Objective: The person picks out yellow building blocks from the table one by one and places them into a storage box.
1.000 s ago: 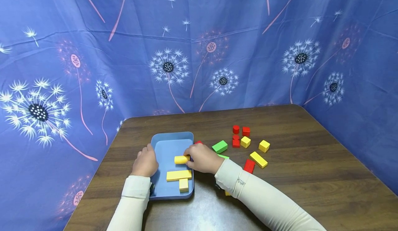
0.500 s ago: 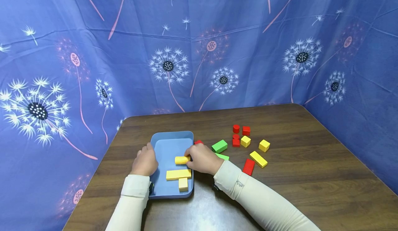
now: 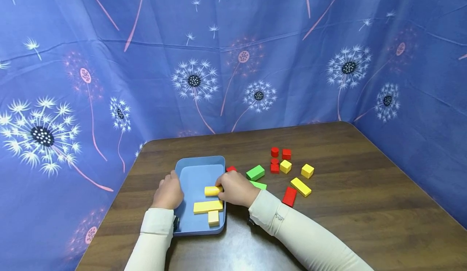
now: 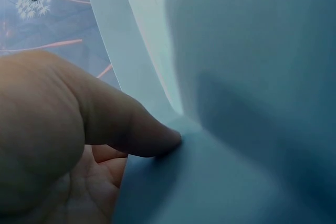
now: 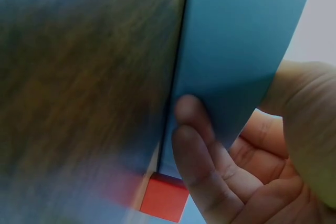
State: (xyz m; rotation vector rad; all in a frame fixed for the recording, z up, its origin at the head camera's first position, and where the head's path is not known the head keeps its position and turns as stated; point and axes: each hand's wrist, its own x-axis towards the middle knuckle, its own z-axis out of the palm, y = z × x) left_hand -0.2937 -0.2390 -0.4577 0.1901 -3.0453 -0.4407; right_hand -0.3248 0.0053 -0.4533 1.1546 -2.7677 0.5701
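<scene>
A blue tray (image 3: 195, 178) lies on the table's left part, with a hand at each side wall. My left hand (image 3: 168, 192) grips the left wall; in the left wrist view the thumb (image 4: 131, 124) presses inside and the other fingers lie outside. My right hand (image 3: 235, 188) grips the right wall, fingers (image 5: 197, 166) against its outer face, thumb over the inner side. Inside the tray, a yellow cylinder (image 3: 211, 191) lies by the right hand, which partly hides its end. Nearer me lie a long yellow block (image 3: 208, 207) and a small yellow block (image 3: 213, 218).
Right of the tray, loose blocks lie on the wooden table (image 3: 346, 206): green blocks (image 3: 255, 172), red blocks (image 3: 290, 197) and yellow blocks (image 3: 300, 186). A red block (image 5: 164, 198) sits close outside the tray's right wall. Blue dandelion cloth (image 3: 233, 80) hangs behind.
The head view has shifted slightly. Both hands keep their hold on the tray, and the blocks lie as before.
</scene>
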